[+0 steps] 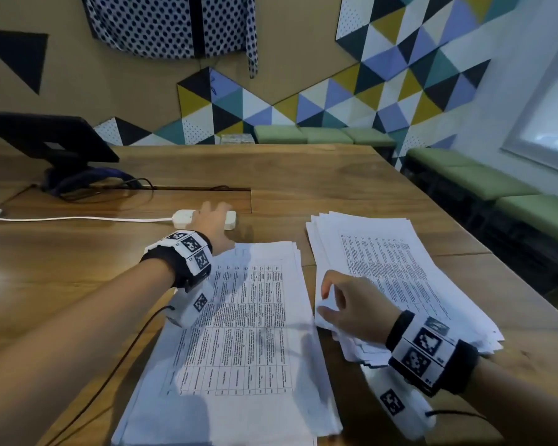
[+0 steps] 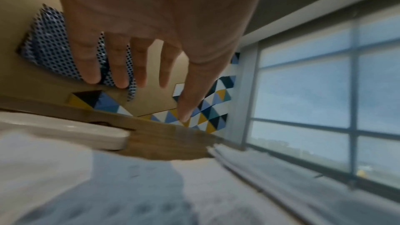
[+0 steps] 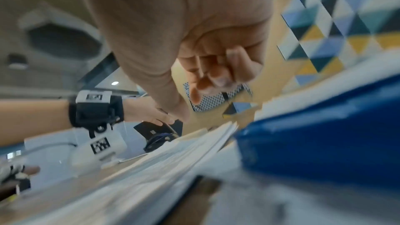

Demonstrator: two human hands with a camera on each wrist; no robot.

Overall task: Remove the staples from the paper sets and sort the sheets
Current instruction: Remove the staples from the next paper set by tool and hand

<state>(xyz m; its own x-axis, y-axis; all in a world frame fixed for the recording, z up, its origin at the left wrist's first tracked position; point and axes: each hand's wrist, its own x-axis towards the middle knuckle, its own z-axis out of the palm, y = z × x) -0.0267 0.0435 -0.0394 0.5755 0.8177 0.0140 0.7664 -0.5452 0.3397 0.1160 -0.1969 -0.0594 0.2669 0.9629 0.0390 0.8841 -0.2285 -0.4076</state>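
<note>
Wooden bench (image 1: 351,185) fills the lower frame of the head view, carrying two piles of printed paper. Nearest me, at lower centre, lies the left stack (image 1: 239,333), its top sheet a printed table. Just right of it, at lower right, the right stack (image 1: 400,278) is fanned and untidy. My right hand (image 1: 351,309) rests on the near left corner of that right stack, fingers (image 3: 216,73) curled with the thumb down at the paper edges; whether they actually pinch a sheet I cannot tell. In the right wrist view something blue (image 3: 324,134) lies blurred beside the sheets, and I cannot identify it. Farther up, at centre frame, my left hand (image 1: 211,225) reaches beyond the left stack with fingers (image 2: 121,64) straight and spread, holding nothing, over a white power strip (image 1: 231,220). At upper left stands a dark monitor (image 1: 45,136), with coloured triangle wall panels (image 1: 400,75) beyond.
</note>
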